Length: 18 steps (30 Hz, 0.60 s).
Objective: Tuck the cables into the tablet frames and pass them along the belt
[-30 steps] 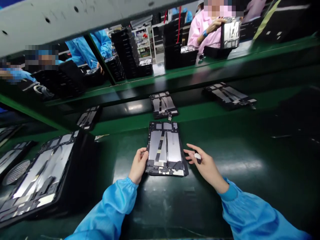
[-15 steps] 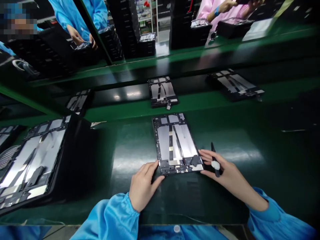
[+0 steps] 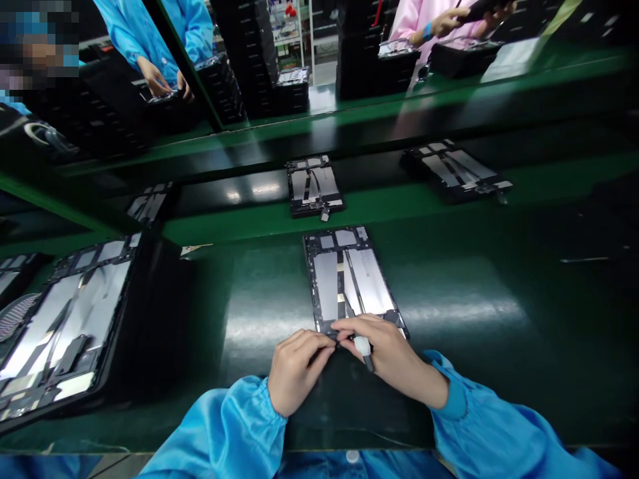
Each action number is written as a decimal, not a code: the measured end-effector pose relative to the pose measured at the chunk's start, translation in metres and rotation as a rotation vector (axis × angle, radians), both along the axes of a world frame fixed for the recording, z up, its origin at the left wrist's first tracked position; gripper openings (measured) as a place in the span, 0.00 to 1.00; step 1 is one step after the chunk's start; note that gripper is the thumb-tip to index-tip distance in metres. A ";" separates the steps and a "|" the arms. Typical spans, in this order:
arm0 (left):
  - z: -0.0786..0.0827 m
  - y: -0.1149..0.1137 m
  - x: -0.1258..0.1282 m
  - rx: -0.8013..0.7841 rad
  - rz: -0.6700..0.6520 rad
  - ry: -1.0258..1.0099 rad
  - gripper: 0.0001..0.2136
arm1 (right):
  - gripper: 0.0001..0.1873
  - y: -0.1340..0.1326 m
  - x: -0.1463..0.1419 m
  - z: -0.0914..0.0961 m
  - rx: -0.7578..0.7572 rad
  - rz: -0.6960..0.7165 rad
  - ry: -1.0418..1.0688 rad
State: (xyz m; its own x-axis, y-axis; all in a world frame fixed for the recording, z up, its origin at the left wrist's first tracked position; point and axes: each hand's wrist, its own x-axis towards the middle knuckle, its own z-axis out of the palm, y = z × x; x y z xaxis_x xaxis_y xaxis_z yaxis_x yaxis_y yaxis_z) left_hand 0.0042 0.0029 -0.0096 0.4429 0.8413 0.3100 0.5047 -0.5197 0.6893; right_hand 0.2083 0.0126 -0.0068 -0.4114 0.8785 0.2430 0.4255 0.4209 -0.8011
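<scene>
While flat on the mat (image 3: pixel 259 293), tablet (image 3: pixel 349 283), near edge between pinched left fingers (image 3: pixel 319 342), right fingers (image 3: pixel 349 327) tight around tool (image 3: pixel 363 346).

Two hands (image 3: pixel 294 372) (image 3: pixel 397 359), one tool (image 3: pixel 363 345), one tablet (image 3: pixel 349 279), three more tablets (image 3: pixel 313 186) (image 3: pixel 454 169) (image 3: pixel 147 203) on belt (image 3: pixel 379 179)

Overhead light falls white and glossy on the dark green bench (image 3: pixel 449 313), leaving glare patches left and right of the hands (image 3: pixel 344 349). The silver panels beyond them shine. The edges bow and stretch; the far corners go dim and soft.
</scene>
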 end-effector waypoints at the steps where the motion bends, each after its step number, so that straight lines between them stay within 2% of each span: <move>1: 0.000 0.000 0.000 -0.072 0.031 -0.023 0.04 | 0.14 0.000 -0.001 0.000 0.004 -0.014 0.016; 4: -0.002 0.001 0.002 -0.245 0.098 -0.076 0.04 | 0.14 -0.001 -0.002 0.000 0.016 -0.036 0.033; 8: -0.003 0.004 0.005 -0.310 0.085 -0.177 0.04 | 0.15 -0.001 -0.003 0.004 -0.006 -0.038 0.029; 11: -0.002 0.005 0.004 -0.325 0.090 -0.203 0.03 | 0.16 -0.001 -0.004 0.006 -0.018 -0.054 0.032; 15: 0.000 0.008 -0.001 -0.269 0.061 -0.147 0.09 | 0.16 -0.001 -0.006 0.008 -0.018 -0.066 0.046; 18: 0.000 0.009 -0.004 -0.230 0.049 -0.134 0.05 | 0.15 -0.001 -0.006 0.007 -0.013 -0.070 0.046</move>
